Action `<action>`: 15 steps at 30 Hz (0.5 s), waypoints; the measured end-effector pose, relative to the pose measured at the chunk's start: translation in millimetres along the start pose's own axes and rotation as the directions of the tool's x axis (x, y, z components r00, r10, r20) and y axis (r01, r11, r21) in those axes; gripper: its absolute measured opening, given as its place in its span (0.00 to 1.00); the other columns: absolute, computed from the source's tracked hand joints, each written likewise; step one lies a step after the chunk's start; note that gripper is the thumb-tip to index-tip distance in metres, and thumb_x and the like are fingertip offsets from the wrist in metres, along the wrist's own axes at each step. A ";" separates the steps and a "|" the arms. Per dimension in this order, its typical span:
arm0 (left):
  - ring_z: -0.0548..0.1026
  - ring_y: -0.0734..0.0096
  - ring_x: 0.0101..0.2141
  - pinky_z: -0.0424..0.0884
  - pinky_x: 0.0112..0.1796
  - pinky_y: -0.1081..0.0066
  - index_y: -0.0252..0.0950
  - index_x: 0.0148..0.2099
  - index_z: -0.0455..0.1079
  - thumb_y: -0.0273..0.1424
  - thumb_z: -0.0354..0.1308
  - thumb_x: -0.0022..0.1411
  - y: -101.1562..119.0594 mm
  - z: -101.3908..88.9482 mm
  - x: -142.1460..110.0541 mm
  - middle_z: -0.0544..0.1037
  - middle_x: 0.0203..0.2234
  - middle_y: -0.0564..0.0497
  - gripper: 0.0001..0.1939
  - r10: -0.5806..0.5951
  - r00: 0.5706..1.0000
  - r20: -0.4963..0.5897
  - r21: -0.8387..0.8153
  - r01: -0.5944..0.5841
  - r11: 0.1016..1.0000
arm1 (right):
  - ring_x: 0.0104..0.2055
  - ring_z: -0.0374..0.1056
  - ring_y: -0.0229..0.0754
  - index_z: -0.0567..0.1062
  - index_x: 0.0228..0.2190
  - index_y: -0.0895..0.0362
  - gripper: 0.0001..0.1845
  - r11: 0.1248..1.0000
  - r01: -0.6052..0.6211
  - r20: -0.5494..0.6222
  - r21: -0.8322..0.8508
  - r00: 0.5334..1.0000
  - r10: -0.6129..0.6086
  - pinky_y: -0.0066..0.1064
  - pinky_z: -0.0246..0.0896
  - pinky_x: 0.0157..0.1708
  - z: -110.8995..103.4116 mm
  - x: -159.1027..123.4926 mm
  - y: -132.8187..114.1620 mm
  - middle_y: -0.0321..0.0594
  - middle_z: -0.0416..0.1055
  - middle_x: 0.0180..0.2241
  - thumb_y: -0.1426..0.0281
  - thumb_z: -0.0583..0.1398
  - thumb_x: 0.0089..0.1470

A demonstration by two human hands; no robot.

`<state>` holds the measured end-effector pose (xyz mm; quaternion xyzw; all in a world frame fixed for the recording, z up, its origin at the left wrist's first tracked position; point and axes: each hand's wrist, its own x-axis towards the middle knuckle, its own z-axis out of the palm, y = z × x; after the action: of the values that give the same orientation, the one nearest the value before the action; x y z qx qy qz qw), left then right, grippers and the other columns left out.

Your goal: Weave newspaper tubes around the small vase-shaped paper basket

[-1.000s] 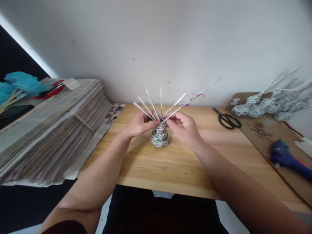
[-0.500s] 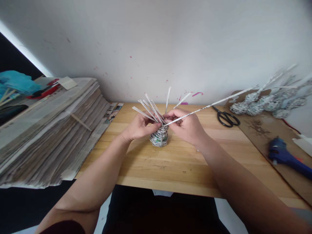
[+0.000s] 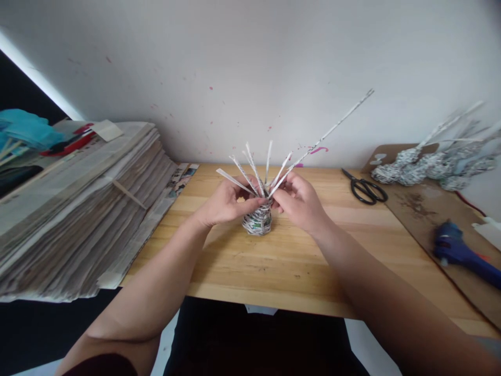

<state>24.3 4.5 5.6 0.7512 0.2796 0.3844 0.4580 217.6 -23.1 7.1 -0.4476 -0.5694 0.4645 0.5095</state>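
A small woven paper basket (image 3: 257,222) made of rolled newspaper strips stands on the wooden table in front of me. Several short paper spokes (image 3: 253,169) fan upward from its narrow top. My left hand (image 3: 230,202) grips the rim from the left, thumb in front and fingers behind. From the right, my right hand (image 3: 298,201) pinches at the base of a long rolled paper tube (image 3: 332,128), which slants up to the right in front of the wall. Its fingertips are partly hidden behind the thumb and the tube.
On the left rises a tall stack of newspapers (image 3: 117,209), with red-handled scissors (image 3: 70,146) and a blue plastic bag (image 3: 29,130) on top. To the right lie black scissors (image 3: 364,190), more woven paper pieces (image 3: 422,167), and a blue glue gun (image 3: 457,250) on cardboard (image 3: 415,224).
The long paper tube has swung from a low slant to the right to a steeper upward one. My right hand has shifted slightly left. The short spokes have shifted; my left hand keeps its hold.
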 end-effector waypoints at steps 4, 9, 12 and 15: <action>0.73 0.73 0.26 0.70 0.29 0.71 0.34 0.35 0.73 0.36 0.73 0.57 1.3 5.8 0.9 0.75 0.24 0.52 0.14 -0.020 0.997 -0.069 0.003 0.021 1.000 | 0.24 0.66 0.34 0.69 0.31 0.53 0.06 1.000 -0.009 -0.016 -0.008 1.000 0.008 0.28 0.63 0.23 0.8 -3.3 -4.4 0.30 0.69 0.25 0.70 0.63 0.49; 0.72 0.73 0.25 0.67 0.27 0.71 0.35 0.34 0.72 0.36 0.71 0.58 1.4 7.7 1.8 0.76 0.24 0.53 0.13 -0.037 0.991 -0.127 0.014 0.039 0.999 | 0.23 0.70 0.35 0.68 0.32 0.53 0.08 0.995 -0.079 -0.038 0.055 0.996 0.081 0.29 0.69 0.23 4.7 -2.8 1.0 0.31 0.72 0.25 0.69 0.64 0.50; 0.73 0.72 0.27 0.68 0.27 0.70 0.36 0.35 0.72 0.36 0.72 0.57 0.1 6.2 1.8 0.77 0.26 0.52 0.13 -0.070 0.987 -0.147 -0.014 0.069 0.998 | 0.24 0.73 0.36 0.69 0.33 0.53 0.09 0.982 -0.137 -0.066 0.133 0.987 0.146 0.30 0.72 0.25 7.8 -1.6 7.9 0.32 0.74 0.25 0.69 0.64 0.50; 0.74 0.72 0.26 0.68 0.27 0.71 0.36 0.35 0.72 0.36 0.72 0.57 -0.1 5.1 1.6 0.77 0.26 0.52 0.13 -0.094 0.981 -0.169 0.021 0.099 0.995 | 0.26 0.74 0.37 0.69 0.33 0.53 0.09 0.977 -0.129 -0.048 0.171 0.989 0.139 0.30 0.74 0.26 9.4 -0.6 13.7 0.32 0.74 0.25 0.68 0.65 0.50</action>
<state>29.4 3.4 4.6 0.7086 0.3587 0.4194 0.4397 208.8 -22.1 -6.9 -0.4543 -0.4814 0.5306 0.5294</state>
